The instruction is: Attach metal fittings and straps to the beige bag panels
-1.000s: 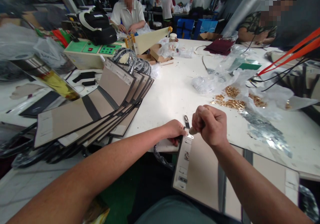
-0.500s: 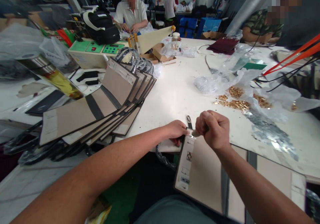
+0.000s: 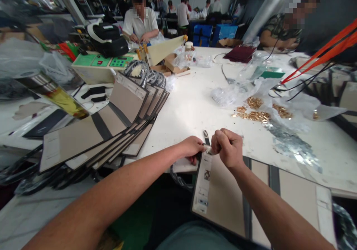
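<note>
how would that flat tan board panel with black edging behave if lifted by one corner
Probably stiff: the flat tan board panel with black edging juts past the white table without sagging. Thin, so likely light. Its black cross-strip may hinge.

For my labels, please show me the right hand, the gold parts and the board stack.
right hand (image 3: 228,149): head view, back of the hand.
gold parts (image 3: 259,116): head view, middle of the pile.
board stack (image 3: 75,138): head view, top board's face.
</note>
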{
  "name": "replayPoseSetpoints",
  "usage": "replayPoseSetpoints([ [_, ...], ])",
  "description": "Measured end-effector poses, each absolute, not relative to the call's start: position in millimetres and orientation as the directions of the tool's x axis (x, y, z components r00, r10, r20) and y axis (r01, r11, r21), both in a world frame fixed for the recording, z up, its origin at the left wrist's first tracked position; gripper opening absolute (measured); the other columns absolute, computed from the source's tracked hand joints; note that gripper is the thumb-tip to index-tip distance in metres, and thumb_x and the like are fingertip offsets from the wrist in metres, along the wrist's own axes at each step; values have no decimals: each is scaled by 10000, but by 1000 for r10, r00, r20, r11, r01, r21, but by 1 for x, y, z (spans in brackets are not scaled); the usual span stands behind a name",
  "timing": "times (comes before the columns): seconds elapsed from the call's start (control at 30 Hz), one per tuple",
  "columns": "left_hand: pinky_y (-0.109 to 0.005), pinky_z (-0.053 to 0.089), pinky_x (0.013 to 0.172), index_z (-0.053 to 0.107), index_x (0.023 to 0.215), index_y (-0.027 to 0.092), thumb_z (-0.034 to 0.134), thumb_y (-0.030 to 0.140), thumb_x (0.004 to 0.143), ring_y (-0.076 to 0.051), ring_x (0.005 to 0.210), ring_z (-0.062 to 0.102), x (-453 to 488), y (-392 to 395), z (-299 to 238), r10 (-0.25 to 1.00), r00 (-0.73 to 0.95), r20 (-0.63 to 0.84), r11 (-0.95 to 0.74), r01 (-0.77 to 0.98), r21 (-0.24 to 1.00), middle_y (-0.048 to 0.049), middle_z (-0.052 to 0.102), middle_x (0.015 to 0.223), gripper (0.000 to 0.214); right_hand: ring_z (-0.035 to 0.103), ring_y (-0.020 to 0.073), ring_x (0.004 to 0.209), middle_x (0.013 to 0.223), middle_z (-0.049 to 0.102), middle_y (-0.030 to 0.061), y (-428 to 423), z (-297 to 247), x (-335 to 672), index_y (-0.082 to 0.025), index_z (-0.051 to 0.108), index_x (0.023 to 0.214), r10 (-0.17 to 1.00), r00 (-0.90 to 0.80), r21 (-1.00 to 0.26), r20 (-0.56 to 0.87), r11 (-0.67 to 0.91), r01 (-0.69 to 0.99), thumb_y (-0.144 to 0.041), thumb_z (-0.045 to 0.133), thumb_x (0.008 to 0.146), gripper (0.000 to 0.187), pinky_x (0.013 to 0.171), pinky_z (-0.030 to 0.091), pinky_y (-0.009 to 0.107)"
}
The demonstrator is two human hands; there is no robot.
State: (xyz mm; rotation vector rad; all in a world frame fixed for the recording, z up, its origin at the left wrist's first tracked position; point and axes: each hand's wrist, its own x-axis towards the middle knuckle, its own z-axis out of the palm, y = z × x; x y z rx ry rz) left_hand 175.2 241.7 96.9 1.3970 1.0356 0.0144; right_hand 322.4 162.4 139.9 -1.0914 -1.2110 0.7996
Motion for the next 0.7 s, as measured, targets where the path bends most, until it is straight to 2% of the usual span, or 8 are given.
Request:
replayPoseSetpoints([
  [0.13,-218,422,386,560,766,188,647,378,896,-172,382,605,174,241,101,586,571,-575,227,566,793,18,595,491,246,421,124,487,502,467,-29,161,137,326,-226,443,538,918,210,-938,336,308,158,-462,572,1012,545,521,367,280],
  [0.3,-227,412,376,605,727,194,638,517,881,-167,383,596,174,243,98,626,566,-536,153,585,797,2,603,478,359,388,112,542,548,418,-46,166,135,321,-211,427,569,923,81,-866,377,320,384,-458,569,961,485,535,313,256],
  [0.4,-226,385,366,608,742,206,620,600,853,-159,375,582,173,242,97,656,565,-501,110,585,804,14,582,470,410,399,104,556,560,457,-55,173,134,325,-196,482,602,938,18,-780,347,278,561,-417,569,958,428,560,296,250],
  [0.47,-219,348,351,585,781,214,625,685,792,-157,372,577,172,241,97,673,568,-474,83,578,812,28,565,475,473,433,111,554,564,527,-47,180,134,336,-194,560,629,947,11,-670,322,219,710,-424,572,960,403,574,296,257],
  [0.53,-218,303,331,539,801,228,618,778,710,-150,351,553,171,240,98,682,575,-452,55,575,816,46,547,482,563,531,141,606,649,646,-8,185,133,350,-202,663,700,958,5,-545,288,159,823,-462,570,963,382,616,343,269],
  [0.6,-224,276,320,496,795,241,587,852,644,-138,328,519,171,238,98,691,583,-428,29,569,822,59,535,495,636,636,200,743,813,737,49,187,131,365,-207,747,827,965,5,-460,262,120,880,-522,619,929,355,708,419,297],
  [0.7,-227,264,323,485,773,248,541,905,606,-119,309,464,170,236,95,709,584,-395,6,556,831,73,504,493,680,666,298,1033,1111,747,119,179,125,384,-209,766,1104,958,2,-422,286,124,898,-577,721,841,454,922,469,380],
])
